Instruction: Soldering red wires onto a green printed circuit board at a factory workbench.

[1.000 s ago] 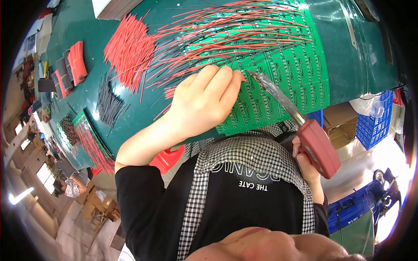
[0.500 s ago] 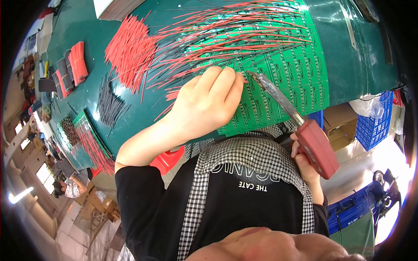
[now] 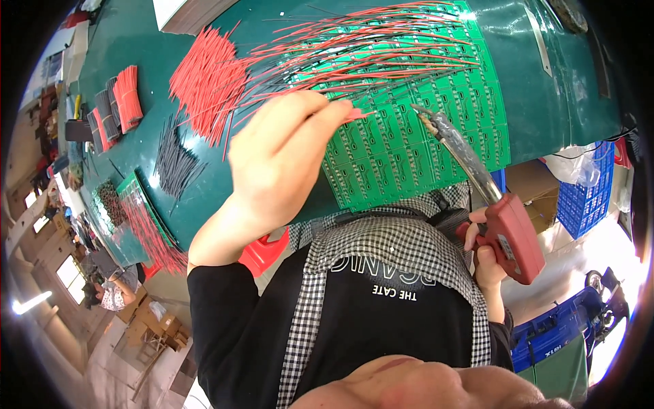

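My left hand [image 3: 276,157] is closed in a pinch, with short ends of red wire [image 3: 355,114] sticking out past its fingertips. Beneath and beyond it lies a green circuit board panel [image 3: 381,167], divided into many small boards. Rows of red and black wires reach across the panel's far part and trail off its left side. In my right hand [image 3: 487,255] is a red-handled soldering gun [image 3: 514,238], gripped by its handle. Its dark tip [image 3: 417,109] points up and left over the panel, apart from the left hand; whether it touches the board I cannot tell.
Left of the panel are a heap of loose red wires [image 3: 208,85], a smaller black wire pile [image 3: 178,163] and tied wire bundles [image 3: 127,99]. Another wired board [image 3: 139,204] lies at the table's left edge. A white box [image 3: 191,13] stands at the back; a blue crate [image 3: 586,198] is right.
My left hand has moved left, away from the soldering tip, and turned. The soldering gun has shifted slightly right. The board panel sits a little further left.
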Action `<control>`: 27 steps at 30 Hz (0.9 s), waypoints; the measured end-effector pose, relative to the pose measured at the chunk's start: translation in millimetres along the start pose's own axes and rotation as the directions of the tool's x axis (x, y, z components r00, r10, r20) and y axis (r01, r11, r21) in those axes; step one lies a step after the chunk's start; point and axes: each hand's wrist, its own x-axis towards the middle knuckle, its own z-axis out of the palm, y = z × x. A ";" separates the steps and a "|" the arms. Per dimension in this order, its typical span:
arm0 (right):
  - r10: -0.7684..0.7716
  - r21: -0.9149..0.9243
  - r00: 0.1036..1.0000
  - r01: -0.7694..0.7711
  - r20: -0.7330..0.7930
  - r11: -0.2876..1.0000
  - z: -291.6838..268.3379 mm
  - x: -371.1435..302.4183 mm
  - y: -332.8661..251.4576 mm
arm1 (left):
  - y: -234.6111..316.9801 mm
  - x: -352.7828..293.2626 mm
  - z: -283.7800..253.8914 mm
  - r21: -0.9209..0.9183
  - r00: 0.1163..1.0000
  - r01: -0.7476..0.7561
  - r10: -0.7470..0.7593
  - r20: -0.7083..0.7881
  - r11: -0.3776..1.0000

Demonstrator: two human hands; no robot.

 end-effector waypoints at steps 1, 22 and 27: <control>0.001 0.000 1.000 -0.001 -0.003 1.000 -0.3 -2.5 0.7 | 5.4 5.7 -6.4 0.015 0.999 -0.005 0.006 -0.034 1.000; 0.039 0.005 0.998 -0.039 -0.044 0.999 -4.0 -0.1 -2.9 | 15.2 -6.8 -0.9 0.026 0.953 -0.045 0.036 0.301 0.999; 0.025 -0.511 0.998 -0.051 -0.058 0.858 -6.4 -10.2 7.1 | -4.9 -23.9 12.7 0.136 0.981 -0.143 0.122 0.152 0.980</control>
